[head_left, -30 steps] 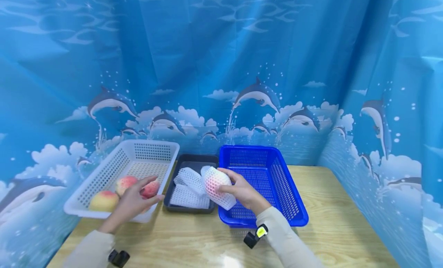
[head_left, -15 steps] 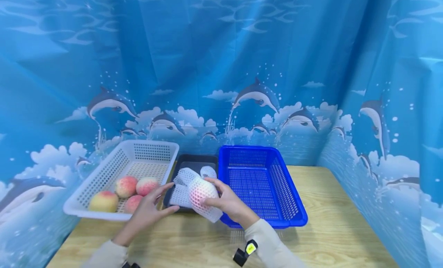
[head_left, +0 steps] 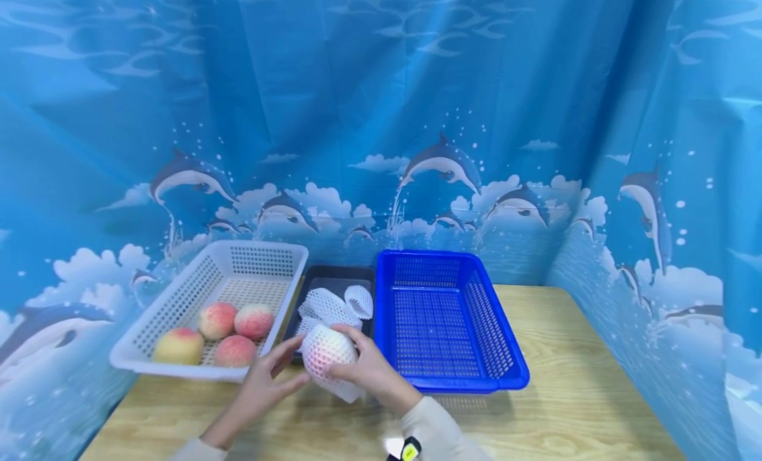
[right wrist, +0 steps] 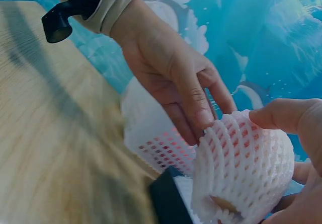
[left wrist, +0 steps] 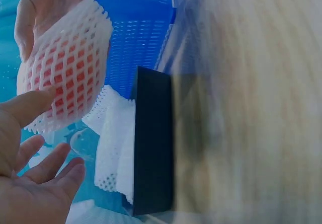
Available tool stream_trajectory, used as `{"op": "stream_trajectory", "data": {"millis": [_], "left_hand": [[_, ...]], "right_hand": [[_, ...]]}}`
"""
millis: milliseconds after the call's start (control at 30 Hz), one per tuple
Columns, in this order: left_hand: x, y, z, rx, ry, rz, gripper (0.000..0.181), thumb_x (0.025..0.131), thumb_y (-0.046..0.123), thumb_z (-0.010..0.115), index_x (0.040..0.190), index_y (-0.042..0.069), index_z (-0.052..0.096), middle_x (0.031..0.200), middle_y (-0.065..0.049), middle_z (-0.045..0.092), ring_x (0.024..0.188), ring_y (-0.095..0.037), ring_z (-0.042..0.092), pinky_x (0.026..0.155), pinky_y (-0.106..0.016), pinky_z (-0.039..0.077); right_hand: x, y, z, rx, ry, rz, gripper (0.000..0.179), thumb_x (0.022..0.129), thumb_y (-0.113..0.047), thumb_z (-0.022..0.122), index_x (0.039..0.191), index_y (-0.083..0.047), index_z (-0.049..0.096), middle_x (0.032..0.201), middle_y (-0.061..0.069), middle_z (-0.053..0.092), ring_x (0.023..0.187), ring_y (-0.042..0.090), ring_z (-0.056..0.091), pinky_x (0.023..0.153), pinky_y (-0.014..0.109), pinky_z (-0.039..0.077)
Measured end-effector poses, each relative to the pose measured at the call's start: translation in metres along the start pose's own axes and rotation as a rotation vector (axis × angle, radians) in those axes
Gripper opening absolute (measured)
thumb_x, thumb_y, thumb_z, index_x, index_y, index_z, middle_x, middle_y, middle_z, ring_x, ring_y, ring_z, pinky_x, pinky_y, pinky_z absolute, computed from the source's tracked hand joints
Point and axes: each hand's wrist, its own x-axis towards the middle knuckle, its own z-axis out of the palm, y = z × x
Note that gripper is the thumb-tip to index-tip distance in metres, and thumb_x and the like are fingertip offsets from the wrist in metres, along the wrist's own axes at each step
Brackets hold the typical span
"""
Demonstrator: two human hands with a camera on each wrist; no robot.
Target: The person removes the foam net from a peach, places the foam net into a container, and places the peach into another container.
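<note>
A peach in a white foam net (head_left: 327,356) is held above the table's front part, before the dark tray. My right hand (head_left: 381,379) grips it from the right, with the thumb on the near side and fingers behind. Loose net hangs below the fruit. My left hand (head_left: 260,389) is at the peach's left side, fingers spread and relaxed. In the left wrist view the left thumb (left wrist: 31,105) overlaps the net; whether it presses there I cannot tell. Pink skin shows through the mesh, and the right wrist view shows a small opening at the net's end.
A white basket (head_left: 172,370) at left holds several peaches (head_left: 217,321). Beside it, a dark tray (head_left: 327,276) carries white foam nets (head_left: 330,307). A blue basket (head_left: 458,385) stands on the right of the wooden table (head_left: 571,381). A dolphin-print curtain (head_left: 369,150) hangs behind.
My right hand has carried the netted peach left and nearer, from beside the blue basket to before the tray. My left hand has come away from the white basket toward it, holding nothing.
</note>
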Motion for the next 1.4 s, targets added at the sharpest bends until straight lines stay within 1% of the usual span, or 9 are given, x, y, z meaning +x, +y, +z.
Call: {"op": "stream_trajectory", "data": {"millis": [100, 167, 267, 433, 533, 633, 800, 1067, 1400], "left_hand": [[-0.006, -0.006, 0.003, -0.062, -0.007, -0.010, 0.062, 0.076, 0.004, 0.078, 0.130, -0.008, 0.051, 0.130, -0.027, 0.054, 0.115, 0.001, 0.051, 0.098, -0.021, 0.045], [-0.010, -0.009, 0.005, -0.087, -0.011, -0.009, 0.061, 0.075, 0.002, 0.077, 0.129, -0.011, 0.050, 0.128, -0.031, 0.054, 0.112, 0.006, 0.050, 0.096, -0.018, 0.045], [-0.015, -0.015, 0.009, -0.076, -0.007, -0.009, 0.059, 0.074, -0.001, 0.077, 0.126, -0.014, 0.051, 0.123, -0.035, 0.055, 0.109, 0.006, 0.051, 0.093, -0.023, 0.050], [-0.022, -0.023, 0.012, -0.070, -0.017, -0.084, 0.060, 0.073, -0.006, 0.076, 0.127, -0.015, 0.051, 0.121, -0.036, 0.056, 0.104, 0.007, 0.053, 0.089, -0.035, 0.054], [-0.024, -0.027, 0.013, -0.084, -0.045, -0.147, 0.062, 0.074, -0.008, 0.075, 0.128, -0.019, 0.046, 0.121, -0.039, 0.054, 0.102, -0.001, 0.059, 0.088, -0.034, 0.055], [-0.025, -0.029, 0.013, -0.105, -0.076, -0.217, 0.063, 0.075, -0.010, 0.073, 0.128, -0.023, 0.042, 0.121, -0.041, 0.052, 0.102, -0.020, 0.064, 0.087, -0.031, 0.055], [-0.027, -0.030, 0.013, -0.148, -0.124, -0.278, 0.065, 0.076, -0.010, 0.071, 0.128, -0.027, 0.036, 0.121, -0.044, 0.049, 0.106, -0.047, 0.058, 0.087, -0.034, 0.055], [-0.030, -0.035, 0.014, -0.148, -0.152, -0.310, 0.067, 0.076, -0.011, 0.070, 0.128, -0.031, 0.031, 0.121, -0.046, 0.048, 0.108, -0.050, 0.056, 0.088, -0.037, 0.055], [-0.029, -0.040, 0.014, -0.167, -0.182, -0.310, 0.067, 0.079, -0.010, 0.069, 0.128, -0.031, 0.029, 0.120, -0.045, 0.049, 0.109, -0.048, 0.057, 0.089, -0.038, 0.054]], "right_hand": [[-0.001, 0.009, 0.008, -0.017, 0.025, -0.001, 0.074, 0.073, -0.008, 0.075, 0.140, -0.010, 0.043, 0.125, 0.016, 0.056, 0.104, 0.028, 0.059, 0.087, 0.044, 0.053], [-0.002, 0.014, 0.012, -0.031, 0.045, -0.004, 0.075, 0.072, -0.007, 0.076, 0.139, -0.008, 0.043, 0.126, 0.017, 0.054, 0.105, 0.029, 0.058, 0.088, 0.046, 0.053], [-0.003, 0.023, 0.017, -0.055, 0.069, -0.013, 0.073, 0.071, -0.004, 0.076, 0.136, -0.007, 0.044, 0.126, 0.017, 0.054, 0.105, 0.031, 0.057, 0.088, 0.049, 0.052], [-0.003, 0.035, 0.024, -0.105, 0.091, -0.013, 0.069, 0.070, -0.005, 0.076, 0.133, -0.008, 0.048, 0.124, 0.017, 0.056, 0.104, 0.031, 0.058, 0.087, 0.050, 0.052], [-0.003, 0.043, 0.028, -0.105, 0.110, -0.009, 0.071, 0.069, -0.005, 0.077, 0.134, -0.007, 0.048, 0.126, 0.018, 0.055, 0.107, 0.033, 0.057, 0.090, 0.051, 0.051], [-0.003, 0.051, 0.032, -0.120, 0.139, -0.013, 0.074, 0.069, -0.007, 0.079, 0.135, -0.004, 0.047, 0.130, 0.019, 0.053, 0.112, 0.034, 0.055, 0.095, 0.052, 0.048], [-0.003, 0.060, 0.035, -0.206, 0.177, -0.042, 0.074, 0.069, -0.015, 0.083, 0.133, -0.002, 0.049, 0.131, 0.017, 0.052, 0.117, 0.035, 0.052, 0.100, 0.053, 0.044], [-0.005, 0.064, 0.036, -0.251, 0.168, -0.091, 0.071, 0.070, -0.019, 0.084, 0.132, -0.003, 0.053, 0.131, 0.013, 0.054, 0.120, 0.034, 0.050, 0.104, 0.050, 0.040], [-0.006, 0.060, 0.035, -0.283, 0.169, -0.090, 0.070, 0.071, -0.019, 0.084, 0.132, -0.003, 0.053, 0.131, 0.015, 0.054, 0.120, 0.035, 0.050, 0.104, 0.050, 0.041]]}}
